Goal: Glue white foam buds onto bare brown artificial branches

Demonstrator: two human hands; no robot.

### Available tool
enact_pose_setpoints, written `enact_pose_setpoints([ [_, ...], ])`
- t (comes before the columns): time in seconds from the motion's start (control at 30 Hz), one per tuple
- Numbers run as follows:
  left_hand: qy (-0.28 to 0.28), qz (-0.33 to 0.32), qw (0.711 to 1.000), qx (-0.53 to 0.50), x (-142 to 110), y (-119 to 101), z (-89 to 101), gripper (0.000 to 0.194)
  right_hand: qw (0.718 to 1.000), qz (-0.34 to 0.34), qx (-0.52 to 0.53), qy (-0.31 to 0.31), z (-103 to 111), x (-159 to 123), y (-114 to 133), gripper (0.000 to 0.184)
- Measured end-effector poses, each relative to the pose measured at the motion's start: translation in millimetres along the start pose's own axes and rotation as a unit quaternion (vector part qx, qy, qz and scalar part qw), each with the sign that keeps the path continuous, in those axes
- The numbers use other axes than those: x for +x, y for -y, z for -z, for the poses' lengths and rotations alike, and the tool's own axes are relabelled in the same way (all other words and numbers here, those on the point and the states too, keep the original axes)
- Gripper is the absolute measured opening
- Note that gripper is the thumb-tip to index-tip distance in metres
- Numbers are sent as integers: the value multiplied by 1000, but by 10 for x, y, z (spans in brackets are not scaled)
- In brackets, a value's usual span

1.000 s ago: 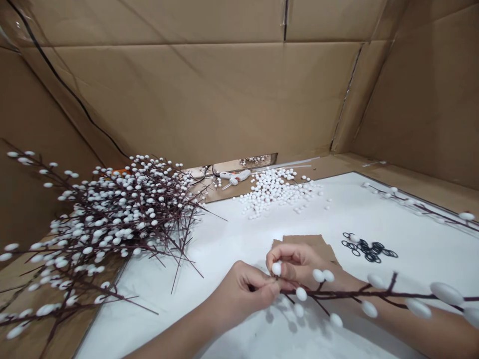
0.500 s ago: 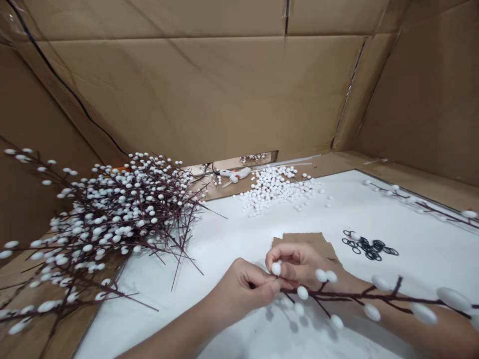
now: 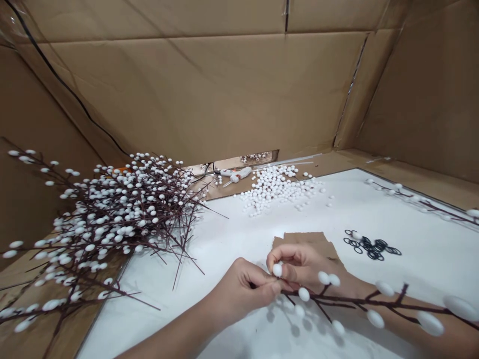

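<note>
I note artificial willow branches (image 3: 123,219) heaped left, overhanging the board (image 3: 232,239). Foam beads (image 3: 275,192) lie at its far edge; rubber rings (image 3: 370,247) sit on it, right.

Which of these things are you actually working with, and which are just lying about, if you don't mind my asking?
In use: left hand, right hand, white bud pinched between them, dark twig.

Lying about: heap of budded twigs, loose white foam balls, hot glue gun, black rings, cardboard scrap.

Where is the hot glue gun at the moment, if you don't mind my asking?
The hot glue gun lies toward the back of the head view, just left of the pile of white foam balls.
</note>
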State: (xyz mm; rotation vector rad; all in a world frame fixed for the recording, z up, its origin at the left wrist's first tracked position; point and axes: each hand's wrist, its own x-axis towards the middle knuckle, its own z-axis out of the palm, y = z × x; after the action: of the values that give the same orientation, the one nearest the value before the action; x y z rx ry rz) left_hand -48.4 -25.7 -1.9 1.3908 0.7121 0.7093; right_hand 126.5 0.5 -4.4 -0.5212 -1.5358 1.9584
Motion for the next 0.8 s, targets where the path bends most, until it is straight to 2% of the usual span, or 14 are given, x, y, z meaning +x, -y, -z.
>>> enact_pose_setpoints([
  [0.17, -16, 9, 1000, 11, 2, 16, -6, 47, 1000, -1, -27, -4, -4, -17, 30, 27],
  [0.33, -27, -3, 999, 26, 11, 40, 11, 50, 993, -23, -111, -40, -53, -32, 220, 33],
  [0.5, 0, -19, 999, 39, 5, 12, 31, 51, 985, -57, -156, -54, -82, -40, 339, 31],
  [0.63, 9, -16, 999, 32, 4, -29, 40, 54, 988, -67, -132, -36, -64, -48, 368, 35],
  [0.8, 15, 7, 1000, 2, 8, -76, 37, 54, 990, -14, -138, 11, -39, -61, 402, 28],
])
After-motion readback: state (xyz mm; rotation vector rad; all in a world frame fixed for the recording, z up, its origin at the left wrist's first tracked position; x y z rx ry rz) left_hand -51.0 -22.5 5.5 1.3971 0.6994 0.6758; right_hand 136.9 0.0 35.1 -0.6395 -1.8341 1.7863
